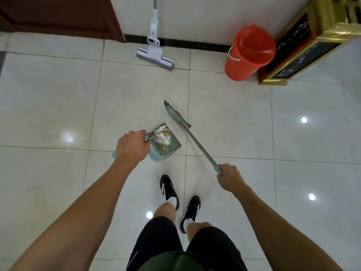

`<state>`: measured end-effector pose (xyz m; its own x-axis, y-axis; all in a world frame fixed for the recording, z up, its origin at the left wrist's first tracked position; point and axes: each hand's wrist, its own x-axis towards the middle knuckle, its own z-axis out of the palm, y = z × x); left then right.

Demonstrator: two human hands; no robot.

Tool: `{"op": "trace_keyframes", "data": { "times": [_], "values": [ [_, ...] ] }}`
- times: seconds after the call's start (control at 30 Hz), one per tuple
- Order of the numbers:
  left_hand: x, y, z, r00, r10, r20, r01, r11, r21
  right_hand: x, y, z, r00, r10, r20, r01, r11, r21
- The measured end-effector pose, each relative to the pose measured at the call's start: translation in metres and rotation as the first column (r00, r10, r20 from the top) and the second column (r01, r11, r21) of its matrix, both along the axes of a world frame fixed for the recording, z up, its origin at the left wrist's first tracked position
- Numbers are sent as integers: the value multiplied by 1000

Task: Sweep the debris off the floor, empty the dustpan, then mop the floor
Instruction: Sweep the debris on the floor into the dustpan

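Your left hand (131, 146) clenched around teal dustpan handle; dustpan (164, 142) in front of your feet, debris (162, 137) of crumpled paper and scraps piled inside. Your right hand (230, 178) grips end of broom (176, 114) handle, broom head just beyond dustpan on tiled floor (244, 118). Mop (155, 53) leans at far wall. Red bin (249, 52) with liner stands right of mop, beside gold-framed cabinet (304, 51)

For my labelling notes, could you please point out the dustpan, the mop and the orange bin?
dustpan (174, 144): head view, bare right part of its tray.
mop (155, 59): head view, middle of its sponge head.
orange bin (239, 64): head view, its outer wall.
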<state>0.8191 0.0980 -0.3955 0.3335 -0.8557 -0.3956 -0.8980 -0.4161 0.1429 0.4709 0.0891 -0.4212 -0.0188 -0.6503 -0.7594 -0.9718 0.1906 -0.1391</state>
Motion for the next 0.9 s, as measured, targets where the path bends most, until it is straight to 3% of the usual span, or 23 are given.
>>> {"op": "trace_keyframes", "data": {
  "times": [0.2, 0.5, 0.67, 0.9],
  "values": [
    [5, -3, -9, 1000, -8, -14, 8, 1000, 4, 2, -13, 18, 964, -233, 128, 208, 961, 183],
    [-17, -1, 8, 1000, 26, 2, -26, 999, 23, -39, -42, 52, 924, -327, 197, 301, 941, 154],
    [-51, 14, 19, 999, 41, 34, -42, 998, 42, -59, -45, 51, 939, -256, 228, 250, 967, 58],
    [-61, 25, 16, 992, 119, 48, -120, 993, 23, -74, -35, 20, 989, -33, 145, 39, 998, -39]
  ]
}}
